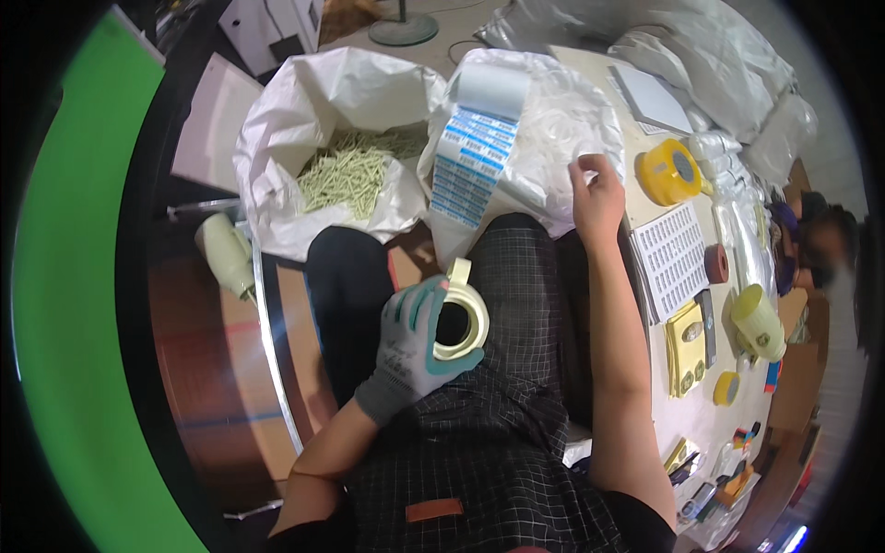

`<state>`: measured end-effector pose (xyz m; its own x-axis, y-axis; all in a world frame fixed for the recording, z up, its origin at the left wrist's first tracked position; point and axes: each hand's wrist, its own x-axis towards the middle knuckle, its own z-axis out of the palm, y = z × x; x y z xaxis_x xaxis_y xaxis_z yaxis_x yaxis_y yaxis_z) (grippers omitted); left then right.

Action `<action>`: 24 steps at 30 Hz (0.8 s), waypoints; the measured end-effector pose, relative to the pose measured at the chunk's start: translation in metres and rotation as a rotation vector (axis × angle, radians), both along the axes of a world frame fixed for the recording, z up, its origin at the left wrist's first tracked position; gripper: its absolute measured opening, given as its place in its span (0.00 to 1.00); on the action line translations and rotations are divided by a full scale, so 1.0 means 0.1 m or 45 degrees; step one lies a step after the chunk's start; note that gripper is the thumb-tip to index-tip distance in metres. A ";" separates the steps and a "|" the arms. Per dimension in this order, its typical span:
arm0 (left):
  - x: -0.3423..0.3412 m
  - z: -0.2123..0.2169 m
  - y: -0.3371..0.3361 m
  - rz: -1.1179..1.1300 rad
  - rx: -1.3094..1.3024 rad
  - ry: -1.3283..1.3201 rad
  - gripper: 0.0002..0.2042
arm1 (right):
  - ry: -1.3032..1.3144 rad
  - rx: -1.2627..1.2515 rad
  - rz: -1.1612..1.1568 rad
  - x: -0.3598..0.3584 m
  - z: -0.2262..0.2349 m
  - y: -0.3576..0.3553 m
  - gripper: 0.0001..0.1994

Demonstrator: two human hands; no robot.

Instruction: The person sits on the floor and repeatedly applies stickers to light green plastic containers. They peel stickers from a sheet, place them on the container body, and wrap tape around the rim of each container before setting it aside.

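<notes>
A grey glove with teal fingers and palm covers my left hand (410, 336). It is closed around a pale green hollow plastic cylinder (475, 318), held over my lap; its round dark opening faces up and a short arm sticks out at the far side. My bare right hand (599, 198) hovers at the right side of a white sack of clear plastic bags (562, 120). Its fingers curl in toward each other, and whatever may be between them is hidden. Left of that hand, a strip of blue-and-white labels (475, 157) hangs from a roll over the sack.
Another white sack (277, 138) holds many pale green sticks (346, 180). The table at right bears yellow tape (670, 172), a label sheet (671, 258), yellow packets (684, 350) and a pale green cylinder (758, 323). A similar green part (226, 253) lies at left, beside a metal rail.
</notes>
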<state>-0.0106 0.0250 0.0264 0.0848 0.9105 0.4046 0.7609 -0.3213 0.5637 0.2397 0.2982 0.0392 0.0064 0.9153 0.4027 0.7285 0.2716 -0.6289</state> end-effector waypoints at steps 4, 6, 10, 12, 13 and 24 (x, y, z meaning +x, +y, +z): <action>0.06 -0.39 0.01 -0.032 0.206 -0.101 0.59 | 0.120 -0.319 0.895 -0.32 0.27 -1.03 0.07; 0.01 -0.38 0.03 -0.088 0.145 -0.086 0.49 | -0.162 -0.009 1.198 -0.40 0.29 -1.42 0.10; -0.01 -0.34 0.07 -0.101 0.103 0.138 0.26 | -0.293 0.377 1.132 -0.39 0.07 -1.68 0.13; -0.07 -0.38 0.09 -0.119 0.138 0.116 0.23 | -0.334 0.322 1.184 -0.36 0.01 -1.72 0.19; -0.10 -0.39 0.09 -0.128 0.115 0.131 0.22 | -0.374 0.272 1.181 -0.34 0.01 -1.77 0.21; -0.05 -0.07 0.19 -0.096 0.074 0.457 0.23 | -0.377 -0.037 1.107 -0.39 -0.14 -1.96 0.21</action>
